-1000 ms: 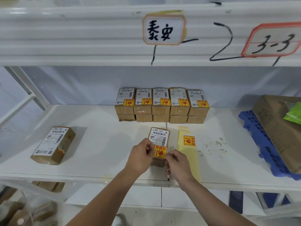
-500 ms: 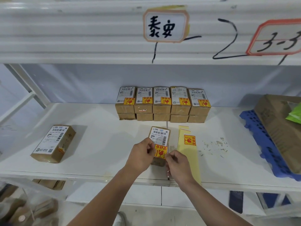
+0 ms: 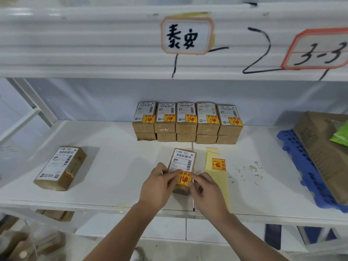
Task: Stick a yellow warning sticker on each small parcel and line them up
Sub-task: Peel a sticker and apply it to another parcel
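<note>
Now presses the yellow warning sticker (image 3: 183, 181) flat on the near end of the small parcel (image 3: 183, 159), towards the front of the white shelf (image 3: 113, 166). Grips the parcel's left side in the curled fingers of the left hand (image 3: 156, 185) and lays that thumb across the sticker's upper left corner. Closes the bent forefinger and thumb of the right hand (image 3: 207, 191) on the sticker's right edge; cannot tell whether pinching it or only rubbing it down.

Shows little shift from a second ago: keeps the parcel on the same spot, brings the left thumb further in over the yellow face. Reads, then, as the smoothing stroke at the end of sticking, not as placing.

Leaves for this one, by the look of it, only the move to the row of stickered parcels (image 3: 187, 121) at the back, stacked two high and five across. Leaves also a spare sticker (image 3: 218, 164) on the backing strip (image 3: 211, 154) just right of the hands, and a bare parcel (image 3: 60, 167) well off to the left, showing no yellow label on its top. Suggests nearly done.
</note>
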